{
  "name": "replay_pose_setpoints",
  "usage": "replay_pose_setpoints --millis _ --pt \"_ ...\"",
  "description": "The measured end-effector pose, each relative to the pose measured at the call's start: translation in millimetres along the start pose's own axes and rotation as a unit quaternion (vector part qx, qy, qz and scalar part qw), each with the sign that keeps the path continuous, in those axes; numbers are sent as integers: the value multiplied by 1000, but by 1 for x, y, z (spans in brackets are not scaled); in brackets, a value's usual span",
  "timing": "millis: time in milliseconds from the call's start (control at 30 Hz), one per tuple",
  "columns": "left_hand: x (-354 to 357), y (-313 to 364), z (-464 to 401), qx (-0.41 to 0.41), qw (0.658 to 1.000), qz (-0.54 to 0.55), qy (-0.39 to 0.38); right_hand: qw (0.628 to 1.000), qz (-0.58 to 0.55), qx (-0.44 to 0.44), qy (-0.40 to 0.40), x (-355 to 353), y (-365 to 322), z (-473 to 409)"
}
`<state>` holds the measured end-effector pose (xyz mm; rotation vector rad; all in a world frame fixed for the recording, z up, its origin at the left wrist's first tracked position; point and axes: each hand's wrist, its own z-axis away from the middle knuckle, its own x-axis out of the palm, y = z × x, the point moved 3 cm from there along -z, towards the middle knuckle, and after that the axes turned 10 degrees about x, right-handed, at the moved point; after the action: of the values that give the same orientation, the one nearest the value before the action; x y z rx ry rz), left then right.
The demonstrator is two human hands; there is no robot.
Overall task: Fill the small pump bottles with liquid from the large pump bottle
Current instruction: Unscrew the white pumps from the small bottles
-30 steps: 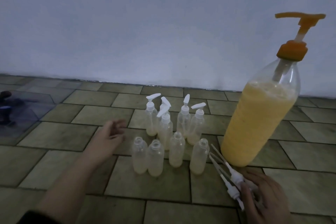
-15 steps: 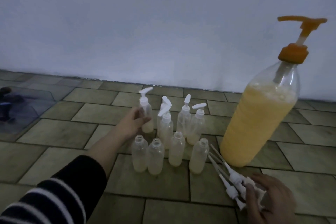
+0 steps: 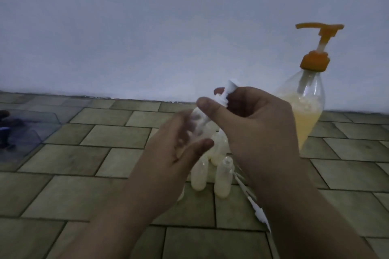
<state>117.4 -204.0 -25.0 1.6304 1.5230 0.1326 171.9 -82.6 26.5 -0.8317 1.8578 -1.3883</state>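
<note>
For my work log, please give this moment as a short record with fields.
left hand: holds the body of a small bottle, tilted
right hand: grips its white pump top
large bottle: upright on the tiled floor, yellow liquid inside, orange pump on
other small bottles: standing below the hands, one visibly uncapped
loose pumps: lying on the floor

A single head-worn view looks forward and slightly down from close above the tiled floor (image 3: 88, 155), facing the pale wall (image 3: 147, 27) where the floor's far edge meets it; both hands fill the near centre.
</note>
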Motion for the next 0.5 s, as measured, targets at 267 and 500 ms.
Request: replay_pose_setpoints --millis 267,500 --pt "3 -7 7 -84 961 253 -75 985 -60 66 -144 -23 11 -12" --pt "4 -6 -5 -42 977 194 -76 991 -75 57 -92 -37 20 -18"
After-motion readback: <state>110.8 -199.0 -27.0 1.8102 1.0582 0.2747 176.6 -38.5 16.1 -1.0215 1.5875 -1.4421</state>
